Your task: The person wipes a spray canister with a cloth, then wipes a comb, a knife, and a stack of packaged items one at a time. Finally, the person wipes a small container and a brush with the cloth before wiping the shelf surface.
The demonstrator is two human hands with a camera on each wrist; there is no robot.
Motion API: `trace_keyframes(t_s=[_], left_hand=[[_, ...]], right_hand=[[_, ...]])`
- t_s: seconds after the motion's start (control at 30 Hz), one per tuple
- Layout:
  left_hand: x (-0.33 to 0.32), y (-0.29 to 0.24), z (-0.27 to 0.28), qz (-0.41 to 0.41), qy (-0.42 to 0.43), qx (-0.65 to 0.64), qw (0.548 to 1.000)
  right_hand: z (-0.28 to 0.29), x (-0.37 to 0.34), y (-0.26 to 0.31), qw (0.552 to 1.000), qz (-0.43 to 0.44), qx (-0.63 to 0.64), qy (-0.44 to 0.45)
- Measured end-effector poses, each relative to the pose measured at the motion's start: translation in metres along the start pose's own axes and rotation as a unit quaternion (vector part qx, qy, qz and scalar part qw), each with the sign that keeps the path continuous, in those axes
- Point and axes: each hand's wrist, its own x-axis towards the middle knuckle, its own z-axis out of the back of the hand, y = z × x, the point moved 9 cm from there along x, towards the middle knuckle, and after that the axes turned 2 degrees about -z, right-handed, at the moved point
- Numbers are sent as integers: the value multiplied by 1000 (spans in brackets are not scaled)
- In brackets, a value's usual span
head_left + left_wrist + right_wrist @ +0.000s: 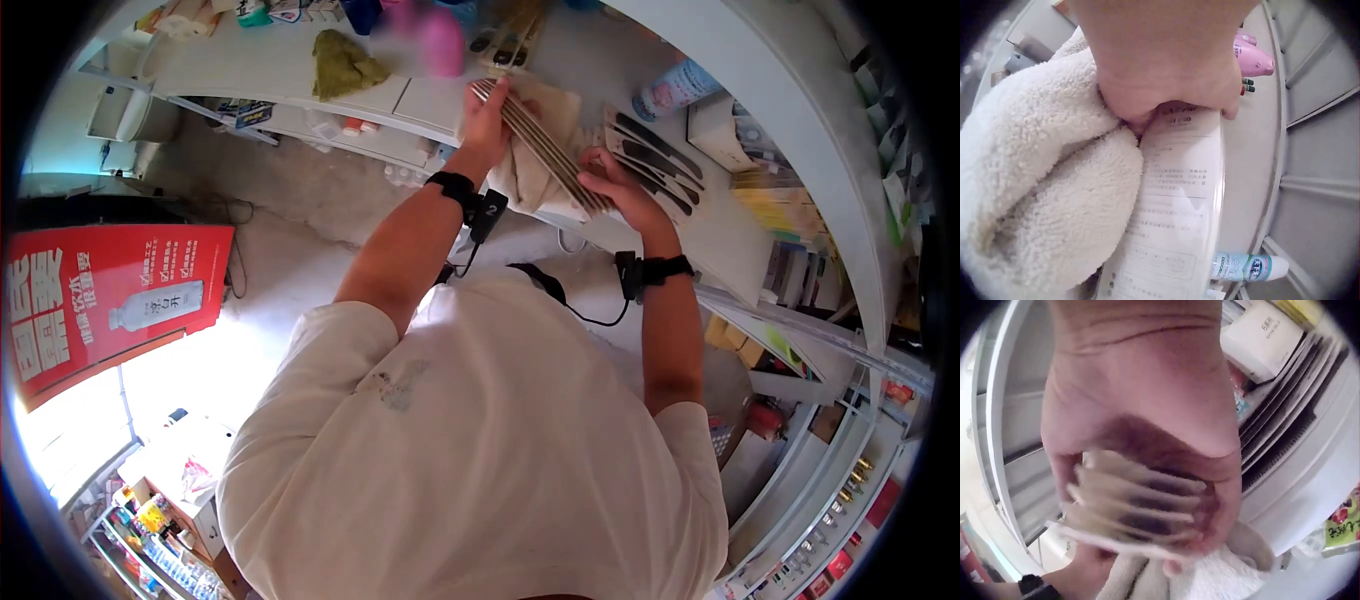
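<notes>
Both my hands hold a stack of several thin, flat packs (pixel 545 145), seen edge-on as pale and dark stripes in the head view. My left hand (pixel 487 125) grips the far end, and my right hand (pixel 630 195) grips the near end. In the left wrist view the outer pack (pixel 1175 181) has small printed text under glossy clear plastic. The pack edges (pixel 1141 497) are spread and blurred in my right palm. A white fluffy towel (pixel 562 115) lies beneath the stack on the shelf, bulging beside it in the left wrist view.
Long black items (pixel 655 160) in pale packs lie fanned right of my right hand. Behind them stands a blue-and-white can (pixel 677 88). An olive cloth (pixel 343 65) and a pink bottle (pixel 442 45) sit on the shelf to the left. A white box (pixel 1263 337) is beside the dark items.
</notes>
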Motion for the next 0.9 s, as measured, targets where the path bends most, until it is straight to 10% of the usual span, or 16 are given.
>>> trace_keyframes(t_s=[0.5,0.7,0.9], left_hand=[[-2,4,13,34,30,-58,997],[16,23,19,84,90,-165,978],[-1,4,10,79,79,-79,991]], right_hand=[[-54,14,-20,926,-132,344,76],[-47,-9,22,955,-22,277,101],[29,-25,76,975,141,105,-133]])
